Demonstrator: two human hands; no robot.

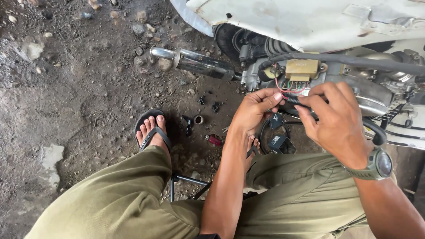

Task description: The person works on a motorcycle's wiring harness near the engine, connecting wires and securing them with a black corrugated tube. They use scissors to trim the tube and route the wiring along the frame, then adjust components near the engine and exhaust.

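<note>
My left hand (254, 110) and my right hand (332, 119) meet in front of a scooter engine, under its white body panel (310, 20). Both pinch a bundle of thin red, green and black wires (290, 95) that runs up into a tan box-shaped electrical unit (302, 68). The left fingertips grip the wires from the left. The right fingers close on a black sleeved part of the same bundle from the right. A green wristwatch (378, 164) is on my right wrist.
A chrome exhaust pipe (199, 63) sticks out to the left of the engine. Small black parts (208, 106), a red item (214, 140) and black box-shaped connectors (280, 142) lie on the gravel. My sandalled foot (152, 128) rests on the ground.
</note>
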